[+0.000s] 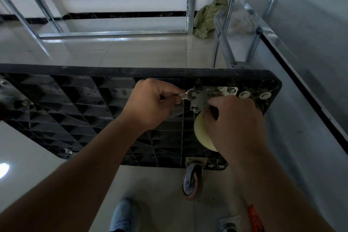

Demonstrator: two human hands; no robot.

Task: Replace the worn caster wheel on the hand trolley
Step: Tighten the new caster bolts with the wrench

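Black ribbed plastic forms the underside of the hand trolley deck (75, 103), which stands tipped up on its edge on the pale tiled floor (131, 51), its moulded grid facing the camera. At the deck's far right corner sits a steel mounting plate (202, 98) with bolt heads at its corners; one bolt (231, 90) shows plainly at the far right of the plate. Below the plate projects a pale yellow caster wheel (201, 133), clean and unmarked on its visible tread.

Left hand (152, 103): fingers curled tightly round the shank of an open-ended spanner (188, 94), whose jaw is set against the bolt (198, 91) at the plate's far left corner. Right hand (235, 118): fingers curled over the caster's bracket just above the yellow wheel, covering most of it.

At the deck's near right corner hangs a second caster (192, 182) with a grey hub and an orange-brown tyre, scuffed and dull. Another caster plate (228, 222) lies on the floor at the near edge. A blue shoe (124, 214) is beside it to the left. Metal shelving frames (116, 32) stand against the far wall, with a green sack (209, 19) to their right.
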